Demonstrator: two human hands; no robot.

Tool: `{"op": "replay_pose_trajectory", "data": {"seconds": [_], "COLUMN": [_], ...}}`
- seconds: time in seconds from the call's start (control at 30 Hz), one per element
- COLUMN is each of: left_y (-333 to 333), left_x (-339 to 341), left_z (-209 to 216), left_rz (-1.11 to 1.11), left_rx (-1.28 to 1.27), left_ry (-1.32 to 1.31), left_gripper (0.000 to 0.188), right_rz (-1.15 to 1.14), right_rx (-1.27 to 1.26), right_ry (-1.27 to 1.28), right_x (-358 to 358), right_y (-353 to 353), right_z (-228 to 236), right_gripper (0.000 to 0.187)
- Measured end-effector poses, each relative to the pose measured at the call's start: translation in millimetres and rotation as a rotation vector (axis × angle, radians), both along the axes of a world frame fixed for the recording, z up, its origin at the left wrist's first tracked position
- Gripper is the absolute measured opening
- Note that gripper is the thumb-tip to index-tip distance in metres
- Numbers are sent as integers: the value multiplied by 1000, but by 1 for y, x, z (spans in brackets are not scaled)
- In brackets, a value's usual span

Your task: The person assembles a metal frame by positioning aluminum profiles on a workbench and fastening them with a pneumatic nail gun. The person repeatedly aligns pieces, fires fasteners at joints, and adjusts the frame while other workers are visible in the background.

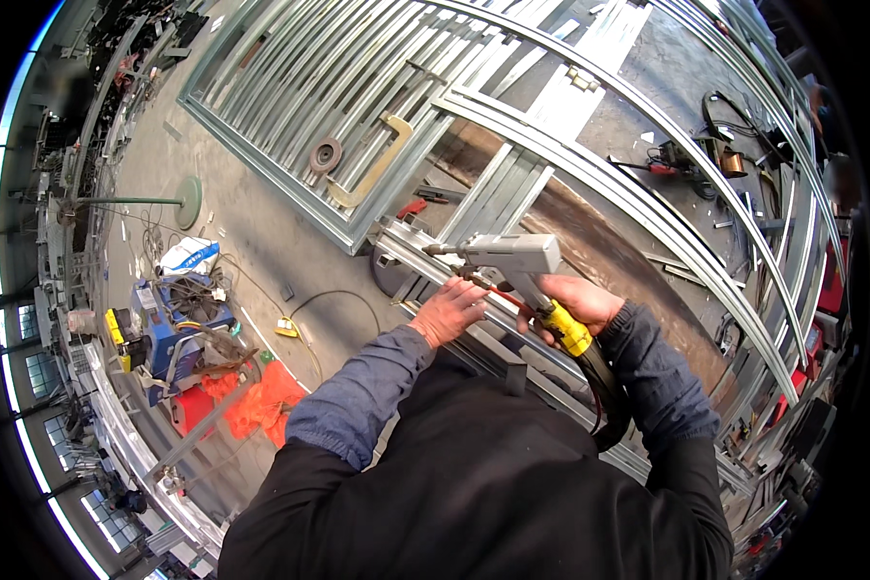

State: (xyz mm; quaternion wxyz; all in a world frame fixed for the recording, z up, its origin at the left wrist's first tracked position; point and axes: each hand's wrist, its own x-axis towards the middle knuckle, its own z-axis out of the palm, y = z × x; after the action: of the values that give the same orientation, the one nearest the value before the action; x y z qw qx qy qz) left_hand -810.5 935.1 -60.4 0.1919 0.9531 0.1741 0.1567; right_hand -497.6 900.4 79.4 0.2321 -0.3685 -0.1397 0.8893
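Note:
My right hand [586, 302] is wrapped around the grip of a pistol-shaped welding gun [520, 253] with a pale grey body. Its nozzle points left, and yellow wrapping [565, 329] covers the lower grip. A thick black hose [605, 401] runs from there down past my right sleeve. Just under the nozzle, my left hand [449, 313] has its fingers bent together at a small part beside a thin orange-red line; what they pinch is partly hidden. Below both hands lie long metal profiles [411, 253].
A large metal frame with bars [290, 203] lies ahead, bearing a yellowish C-clamp [382, 159] and a round disc [326, 154]. Curved metal rails [590, 155] sweep across the right. At left are a blue machine [174, 329], orange cloth [261, 404] and cables on the floor.

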Motion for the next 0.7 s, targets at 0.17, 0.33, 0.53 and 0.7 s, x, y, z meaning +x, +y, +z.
{"op": "replay_pose_trajectory", "data": {"seconds": [0.17, 0.33, 0.53, 0.7], "left_y": [1, -1, -7, -9], "left_x": [7, 12, 17, 16], "left_z": [8, 13, 25, 29], "left_rz": [-13, -8, -52, -66], "left_rx": [-38, -1, 19, 38], "left_ry": [-52, -50, 62, 104], "left_gripper": [31, 28, 33, 31], "right_rz": [-215, -457, -716, -881], "right_rx": [189, 289, 399, 325], "right_ry": [33, -140, -319, -484], "right_x": [45, 82, 102, 96], "right_y": [-68, -164, -284, -373], "right_z": [47, 78, 90, 101], "right_gripper": [75, 75, 83, 86]}}
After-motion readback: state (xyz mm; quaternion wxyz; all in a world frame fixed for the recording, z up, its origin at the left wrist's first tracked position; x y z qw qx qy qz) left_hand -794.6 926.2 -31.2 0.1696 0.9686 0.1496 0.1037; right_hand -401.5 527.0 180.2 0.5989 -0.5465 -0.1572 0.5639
